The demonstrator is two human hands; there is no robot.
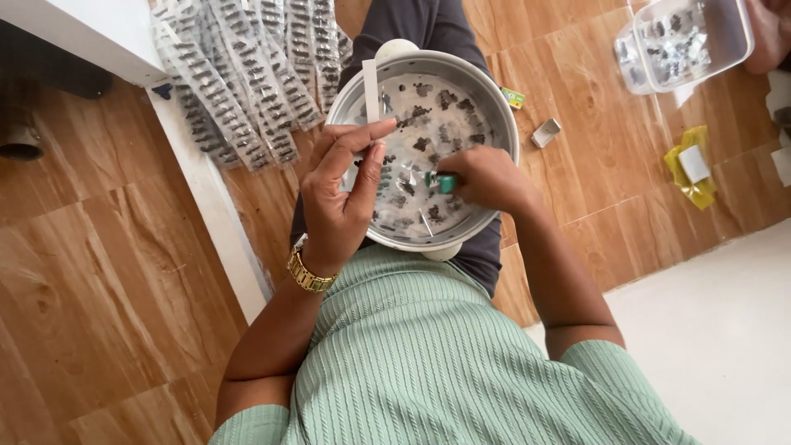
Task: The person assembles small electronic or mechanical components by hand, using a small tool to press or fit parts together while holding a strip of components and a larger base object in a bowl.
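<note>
While left hand (342, 194) pinches paper strip (371, 91) | right hand (486, 177) grips green piece (445, 182) | bowl (494, 99) (small dark bits)

Glossy brown wood-plank floor (99, 297) underneath. Directly on it: fanned strips of clear plastic packets (239, 74), small green box (513, 98), little grey open box (545, 133), crumpled yellow wrapper (692, 169), clear plastic tub (684, 41).

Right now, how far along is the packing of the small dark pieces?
Done: many filled strips lie on the floor. In hand: the left hand pinches an empty strip; the right hand holds a green thing. Left: dark pieces remain in the bowl and the clear tub.
</note>
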